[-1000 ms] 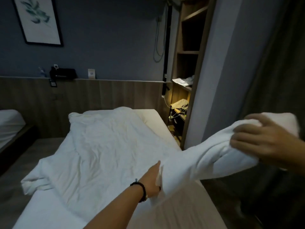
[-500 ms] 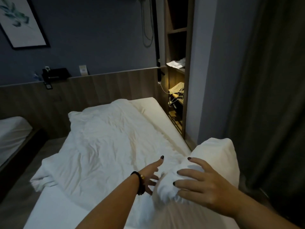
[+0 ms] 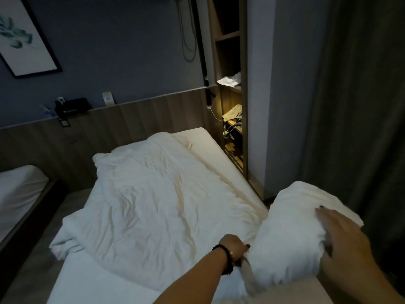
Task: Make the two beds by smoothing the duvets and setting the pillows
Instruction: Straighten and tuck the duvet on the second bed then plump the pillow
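Bunching at the bed's near right corner: pillow, white, partly over the edge, touching the rumpled duvet. Risk, judged: pillow sliding off the right edge, since it overhangs and is only pressed. Right hand lies flat on its top, fingers straight, blurred. Left hand at its left side; fingers hidden, grip indeterminable.

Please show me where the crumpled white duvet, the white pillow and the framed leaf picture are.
crumpled white duvet (image 3: 149, 207): head view, middle of its wrinkled top.
white pillow (image 3: 289, 233): head view, its upper face.
framed leaf picture (image 3: 24, 47): head view, its white paper.
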### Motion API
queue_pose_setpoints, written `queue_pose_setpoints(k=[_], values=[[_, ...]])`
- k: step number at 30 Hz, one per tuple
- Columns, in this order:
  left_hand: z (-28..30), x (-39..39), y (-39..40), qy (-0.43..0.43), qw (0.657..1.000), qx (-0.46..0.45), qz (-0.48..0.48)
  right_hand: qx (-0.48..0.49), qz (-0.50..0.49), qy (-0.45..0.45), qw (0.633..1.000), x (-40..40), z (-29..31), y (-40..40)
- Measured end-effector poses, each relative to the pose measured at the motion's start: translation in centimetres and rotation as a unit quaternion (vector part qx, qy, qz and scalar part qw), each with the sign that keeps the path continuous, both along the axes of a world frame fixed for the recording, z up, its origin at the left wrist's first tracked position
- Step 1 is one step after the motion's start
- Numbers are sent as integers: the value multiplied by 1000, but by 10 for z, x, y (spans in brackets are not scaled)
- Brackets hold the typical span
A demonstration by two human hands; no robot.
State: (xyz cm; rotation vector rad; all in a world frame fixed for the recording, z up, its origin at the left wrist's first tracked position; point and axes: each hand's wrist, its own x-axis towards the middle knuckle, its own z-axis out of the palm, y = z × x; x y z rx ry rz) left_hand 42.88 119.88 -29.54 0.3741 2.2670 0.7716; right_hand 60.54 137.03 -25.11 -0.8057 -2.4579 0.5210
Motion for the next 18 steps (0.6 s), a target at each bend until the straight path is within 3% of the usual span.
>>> queue_pose_setpoints(k=[1,2,3,5,7,14,18], values=[[-6,4,-3,6,999,31,10,-172,-89,-18,981,3,-4,6],[-13,9,-5,0,998,60,32,-316,-142,-23,938,11,1,7],[-17,15,-7,-10,994,93,64,-420,-145,9,896,16,-1,14],[-25,25,-12,-23,985,141,97,-581,-146,104,794,23,-4,18],[-31,35,-21,-41,981,163,101,-654,-126,148,731,26,-3,6],[-53,61,-82,-162,952,181,185,-631,-115,15,767,-3,14,-60],[-68,71,-123,-279,870,213,346,-674,-89,93,727,-28,33,-123]])
